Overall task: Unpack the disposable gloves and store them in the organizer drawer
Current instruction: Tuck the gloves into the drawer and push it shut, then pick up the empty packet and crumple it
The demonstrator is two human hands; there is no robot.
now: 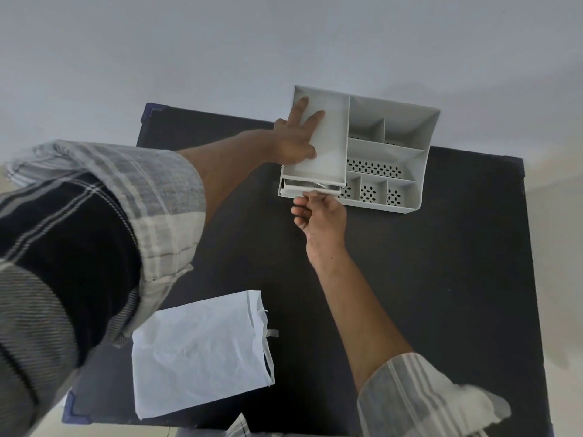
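Observation:
A grey plastic organizer [407, 159] with several compartments stands at the far side of the dark table [441, 279]. Its drawer [310, 189] at the lower left is slightly pulled out, and something shiny and translucent shows inside it. My left hand [295, 137] lies flat, fingers spread, on the organizer's smooth left compartment. My right hand [318, 216] pinches the drawer's front edge from below. A white, crumpled packaging bag [198, 351] lies flat near the table's front left, its opening towards the right.
The table's far left corner [148, 111] and near left corner [74, 411] carry blue trim. A pale wall rises behind the table. My plaid sleeves fill the left and lower right of the view.

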